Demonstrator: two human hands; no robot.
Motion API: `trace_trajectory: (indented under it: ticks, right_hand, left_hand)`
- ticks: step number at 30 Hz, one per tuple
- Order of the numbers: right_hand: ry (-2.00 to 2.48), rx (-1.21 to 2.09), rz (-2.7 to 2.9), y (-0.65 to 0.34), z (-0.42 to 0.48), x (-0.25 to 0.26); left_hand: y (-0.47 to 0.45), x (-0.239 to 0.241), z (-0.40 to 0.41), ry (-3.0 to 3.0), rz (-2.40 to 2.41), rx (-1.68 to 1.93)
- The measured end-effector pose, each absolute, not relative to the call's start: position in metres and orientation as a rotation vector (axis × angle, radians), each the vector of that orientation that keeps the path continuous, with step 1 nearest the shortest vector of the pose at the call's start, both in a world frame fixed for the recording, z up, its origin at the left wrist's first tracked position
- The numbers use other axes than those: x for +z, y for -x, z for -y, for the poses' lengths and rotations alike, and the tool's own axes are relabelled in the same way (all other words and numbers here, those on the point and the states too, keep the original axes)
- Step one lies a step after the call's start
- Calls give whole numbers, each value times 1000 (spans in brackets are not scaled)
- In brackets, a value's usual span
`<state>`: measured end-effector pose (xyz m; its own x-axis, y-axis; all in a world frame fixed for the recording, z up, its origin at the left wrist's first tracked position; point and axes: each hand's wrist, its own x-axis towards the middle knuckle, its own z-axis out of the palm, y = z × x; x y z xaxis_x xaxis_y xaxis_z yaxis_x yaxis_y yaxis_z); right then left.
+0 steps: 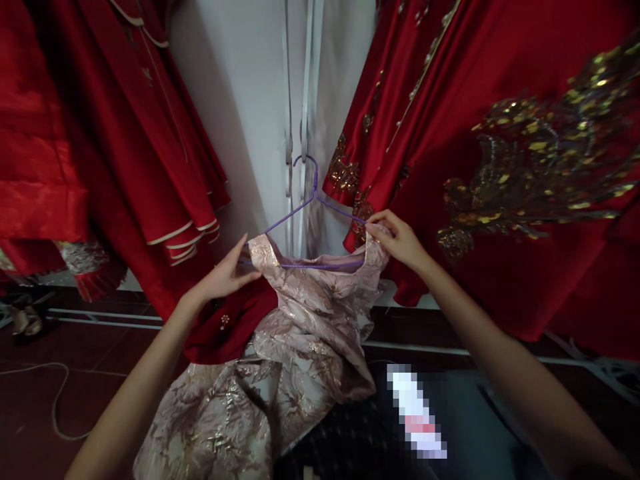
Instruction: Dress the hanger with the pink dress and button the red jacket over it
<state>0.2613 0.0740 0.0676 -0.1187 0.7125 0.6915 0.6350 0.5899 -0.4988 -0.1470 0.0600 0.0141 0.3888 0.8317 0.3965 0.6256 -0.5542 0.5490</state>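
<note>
A pale pink brocade dress (295, 333) is held up on a purple wire hanger (313, 220) before a white wall (245, 100). The dress's left shoulder is pinched by the left hand (225, 273), fingers closed on the fabric at the hanger's end. The right shoulder is gripped by the right hand (397, 240) against the hanger's arm. Red embroidered gowns (500, 167) are hung on both sides, just beside the dress.

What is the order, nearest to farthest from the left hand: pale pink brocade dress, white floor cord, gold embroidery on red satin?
From the left hand:
1. Pale pink brocade dress, touching its fingers.
2. White floor cord, lower left.
3. Gold embroidery, far right.
</note>
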Motion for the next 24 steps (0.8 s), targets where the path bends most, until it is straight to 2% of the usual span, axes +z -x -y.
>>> trace_trajectory:
  ticks: [3, 6, 9, 11, 16, 20, 24]
  right_hand:
    - [1086, 99, 1806, -260, -75, 66]
    - [1090, 84, 1792, -258, -75, 64]
    - [1093, 90, 1786, -257, -73, 64]
    - [1085, 97, 1790, -257, -72, 65]
    - [1078, 109, 1784, -257, -75, 64]
    - [1096, 73, 1780, -256, -77, 63]
    - [1144, 62, 1795, -250, -64, 70]
  left_hand:
    - [164, -39, -40, -2333, -1363, 694]
    - [168, -86, -25, -2461, -1497, 623]
    - [176, -110, -21, -2437, -1715, 615]
    - [190, -113, -26, -2359, -1691, 579]
    - [229, -89, -65, -2197, -1376, 641]
    - [221, -35, -104, -2228, -1624, 801]
    - [172, 39, -122, -2249, -1900, 1142]
